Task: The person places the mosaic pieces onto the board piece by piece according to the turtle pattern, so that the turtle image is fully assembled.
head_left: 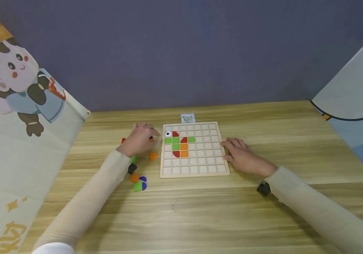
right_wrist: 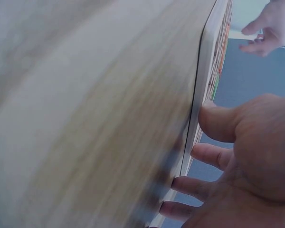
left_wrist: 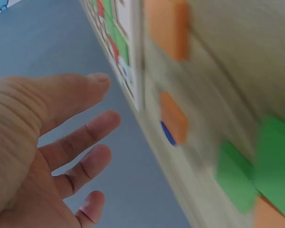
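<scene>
"Two hands, one to each side of the wooden grid board (head_left: 206, 169). Where does it lie?"

"Flat on the bench (head_left: 200, 218), between them. A small picture card (head_left: 188, 118) sits by its far edge, presumably so the drawing shows alongside the pieces."

"What about the right hand (head_left: 243, 157)?"

"It touches the board's right edge. Its thumb and fingers are apart, laid against the frame rather than wrapped round it; I'd judge that steadies the board."

"The left hand (head_left: 139, 139)?"

"Just beside the opposite edge. In the left wrist view its thumb and fingers are spread apart, with nothing visible between them."

"Why the loose pieces on that side?"

"Probably for easy reach. An orange tile (head_left: 153, 156) lies near the board; closer to the person are a green tile (head_left: 138, 187) and a blue half-round piece (head_left: 143, 179)."

"And in the grid?"

"An eye tile (head_left: 168, 134) in the leftmost column, with green squares (head_left: 175, 146), red rounded pieces (head_left: 175, 134) and orange squares (head_left: 183, 150) near it. The raised ridges likely stop them sliding."
</scene>
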The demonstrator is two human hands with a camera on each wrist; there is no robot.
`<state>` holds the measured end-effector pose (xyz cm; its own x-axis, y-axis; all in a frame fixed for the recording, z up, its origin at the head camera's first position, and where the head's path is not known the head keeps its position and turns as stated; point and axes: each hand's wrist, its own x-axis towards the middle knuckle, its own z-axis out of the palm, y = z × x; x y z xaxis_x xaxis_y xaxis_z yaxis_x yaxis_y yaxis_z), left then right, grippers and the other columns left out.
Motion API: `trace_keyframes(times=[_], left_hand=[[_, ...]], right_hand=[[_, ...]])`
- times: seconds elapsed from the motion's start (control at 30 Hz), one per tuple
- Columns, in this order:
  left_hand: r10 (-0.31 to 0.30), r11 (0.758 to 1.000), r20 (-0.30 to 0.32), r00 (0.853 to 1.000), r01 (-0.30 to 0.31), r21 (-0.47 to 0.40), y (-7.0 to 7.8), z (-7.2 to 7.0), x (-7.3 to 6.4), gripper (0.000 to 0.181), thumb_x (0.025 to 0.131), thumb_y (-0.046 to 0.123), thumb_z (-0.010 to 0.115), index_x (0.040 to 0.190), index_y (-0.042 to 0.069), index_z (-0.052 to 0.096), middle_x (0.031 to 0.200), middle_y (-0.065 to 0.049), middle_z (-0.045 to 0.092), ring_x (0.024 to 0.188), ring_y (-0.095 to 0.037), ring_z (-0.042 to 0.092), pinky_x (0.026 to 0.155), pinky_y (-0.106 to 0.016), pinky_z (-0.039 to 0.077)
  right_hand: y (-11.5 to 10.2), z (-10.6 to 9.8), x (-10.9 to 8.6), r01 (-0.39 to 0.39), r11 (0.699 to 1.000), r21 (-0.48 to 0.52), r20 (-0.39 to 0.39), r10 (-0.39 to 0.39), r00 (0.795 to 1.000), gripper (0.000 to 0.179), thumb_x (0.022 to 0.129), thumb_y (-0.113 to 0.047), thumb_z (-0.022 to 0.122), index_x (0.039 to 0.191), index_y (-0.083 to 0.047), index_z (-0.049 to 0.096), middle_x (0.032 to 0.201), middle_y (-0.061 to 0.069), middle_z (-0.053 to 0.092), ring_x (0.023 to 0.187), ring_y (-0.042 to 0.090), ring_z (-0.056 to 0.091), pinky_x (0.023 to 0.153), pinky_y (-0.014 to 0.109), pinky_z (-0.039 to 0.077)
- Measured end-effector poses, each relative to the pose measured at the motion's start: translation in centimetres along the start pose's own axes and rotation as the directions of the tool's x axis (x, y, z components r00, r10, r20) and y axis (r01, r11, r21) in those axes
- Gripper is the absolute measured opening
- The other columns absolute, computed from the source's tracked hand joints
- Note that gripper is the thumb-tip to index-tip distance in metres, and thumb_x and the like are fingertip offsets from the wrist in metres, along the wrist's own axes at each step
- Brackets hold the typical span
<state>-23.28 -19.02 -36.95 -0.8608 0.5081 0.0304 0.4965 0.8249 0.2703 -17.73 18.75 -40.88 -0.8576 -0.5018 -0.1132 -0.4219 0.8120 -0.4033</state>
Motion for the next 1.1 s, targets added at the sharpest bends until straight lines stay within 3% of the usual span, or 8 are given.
trace_keyframes(times=[0.23, 0.53, 0.73, 1.1], left_hand=[[-0.006, 0.998, -0.006, 1.0, 0.006, 0.065, -1.6, 0.4, -1.4, 0.023, 0.08, 0.013, 0.076, 0.103, 0.01, 0.074, 0.103, -0.005, 0.067, 0.093, -0.026, 0.049, 0.075, -0.046, 0.025], [-0.087, 0.996, 0.031, 0.996, 0.086, 0.036, -2.5, 0.8, -1.8, 0.023, 0.078, 0.01, 0.078, 0.1, 0.01, 0.074, 0.098, -0.004, 0.066, 0.093, -0.026, 0.046, 0.081, -0.049, 0.026], [-0.08, 0.996, 0.032, 0.996, 0.078, 0.045, -2.7, 1.0, -1.5, 0.019, 0.078, 0.011, 0.078, 0.097, 0.012, 0.073, 0.092, -0.002, 0.064, 0.089, -0.025, 0.045, 0.075, -0.043, 0.025], [-0.042, 0.998, 0.012, 0.999, 0.042, 0.037, -3.0, 1.6, -0.9, 0.013, 0.08, 0.011, 0.076, 0.092, 0.013, 0.071, 0.092, 0.0, 0.064, 0.091, -0.027, 0.047, 0.076, -0.045, 0.026]], right_hand=[[0.0, -0.1, -0.1, -0.006, 1.0, -0.002, 0.004, 0.006, 1.0, 0.05, 0.099, -0.022, 0.05, 0.143, -0.004, 0.032, 0.147, 0.028, 0.02, 0.132, 0.047, 0.017, 0.097, 0.067, 0.018], [-0.1, -0.1, -0.1, -0.006, 1.0, 0.008, 0.004, 0.006, 1.0, 0.05, 0.099, -0.02, 0.05, 0.143, -0.003, 0.033, 0.147, 0.028, 0.02, 0.133, 0.046, 0.017, 0.096, 0.069, 0.018], [-0.1, 0.0, 0.0, -0.003, 1.0, 0.011, 0.004, 0.003, 1.0, 0.05, 0.099, -0.021, 0.05, 0.143, -0.004, 0.033, 0.147, 0.028, 0.02, 0.133, 0.046, 0.017, 0.095, 0.069, 0.018], [0.0, 0.0, 0.0, -0.007, 1.0, 0.014, 0.003, 0.007, 1.0, 0.05, 0.099, -0.021, 0.05, 0.143, -0.004, 0.033, 0.147, 0.028, 0.02, 0.133, 0.045, 0.016, 0.096, 0.069, 0.018]])
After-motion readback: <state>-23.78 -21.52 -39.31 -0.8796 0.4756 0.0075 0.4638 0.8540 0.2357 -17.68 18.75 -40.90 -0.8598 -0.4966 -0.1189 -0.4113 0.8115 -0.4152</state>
